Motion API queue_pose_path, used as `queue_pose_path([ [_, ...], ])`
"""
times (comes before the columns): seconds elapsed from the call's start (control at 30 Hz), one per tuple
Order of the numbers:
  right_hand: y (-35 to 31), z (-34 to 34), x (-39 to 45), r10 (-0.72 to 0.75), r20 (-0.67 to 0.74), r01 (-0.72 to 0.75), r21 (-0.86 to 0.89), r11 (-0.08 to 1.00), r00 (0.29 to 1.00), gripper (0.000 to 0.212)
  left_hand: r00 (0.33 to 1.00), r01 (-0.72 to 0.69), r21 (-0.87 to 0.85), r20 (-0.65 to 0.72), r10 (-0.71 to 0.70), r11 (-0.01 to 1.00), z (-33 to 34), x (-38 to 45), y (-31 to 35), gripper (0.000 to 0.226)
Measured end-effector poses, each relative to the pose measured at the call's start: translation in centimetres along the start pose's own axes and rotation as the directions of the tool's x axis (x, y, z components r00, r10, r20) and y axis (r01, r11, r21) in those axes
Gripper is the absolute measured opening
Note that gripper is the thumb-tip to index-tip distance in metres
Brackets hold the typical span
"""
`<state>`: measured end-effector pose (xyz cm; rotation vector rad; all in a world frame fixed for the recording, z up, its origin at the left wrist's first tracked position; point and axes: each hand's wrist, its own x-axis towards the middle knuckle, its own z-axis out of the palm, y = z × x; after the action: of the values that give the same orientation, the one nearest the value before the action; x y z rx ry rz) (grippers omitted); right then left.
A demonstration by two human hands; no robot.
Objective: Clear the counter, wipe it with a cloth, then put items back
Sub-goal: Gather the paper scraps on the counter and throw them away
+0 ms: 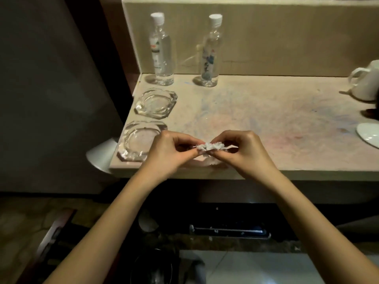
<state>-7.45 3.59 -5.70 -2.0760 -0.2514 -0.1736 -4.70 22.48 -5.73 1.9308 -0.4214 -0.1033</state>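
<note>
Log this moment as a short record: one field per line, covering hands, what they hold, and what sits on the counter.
left hand: left hand pinches one end of the white wad
right hand: right hand pinches the other end
held item: crumpled white wad, tissue or cloth, just above the counter's front edge
counter: beige counter with faint blue and pink smears
back left: two clear bottles, white caps, upright
left edge: two glass ashtrays, one behind the other
right edge: white mug; white dish, partly cut off
</note>
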Motion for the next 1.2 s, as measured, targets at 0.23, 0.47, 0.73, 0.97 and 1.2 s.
queue_pose_path([
  [0.23, -2.9, 5.7, -5.0, -0.032, 0.200, 0.025, 0.038, 0.999, 0.979, 0.017, 0.994, 0.072, 0.014, -0.082, -0.070, 0.997, -2.9, -9.9, -1.7, 0.018],
  [0.47, -2.7, 14.3, -8.8, 0.078, 0.316, -0.093, 0.031, 0.995, 0.946, 0.007, 0.976, 0.215, 0.026, -0.027, -0.215, 0.976, -6.0, -16.7, -7.2, 0.020],
  [0.73, 3.4, 28.0, -13.2, 0.347, 0.390, -0.393, 0.042, 0.918, 0.853, 0.006, 0.855, 0.484, 0.059, 0.179, -0.486, 0.873, -8.1, -21.5, -21.3, 0.017],
  [0.97, 11.8, 38.4, -17.7, 0.533, 0.465, -0.602, 0.001, 0.798, 0.707, 0.014, 0.683, 0.645, 0.191, 0.290, -0.670, 0.740, -5.5, -25.0, -34.2, 0.024],
  [1.2, 23.6, 45.7, -20.9, 0.651, 0.464, -0.732, -0.010, 0.682, 0.601, 0.015, 0.595, 0.736, 0.190, 0.275, -0.755, 0.649, 0.7, -26.6, -47.0, 0.031],
])
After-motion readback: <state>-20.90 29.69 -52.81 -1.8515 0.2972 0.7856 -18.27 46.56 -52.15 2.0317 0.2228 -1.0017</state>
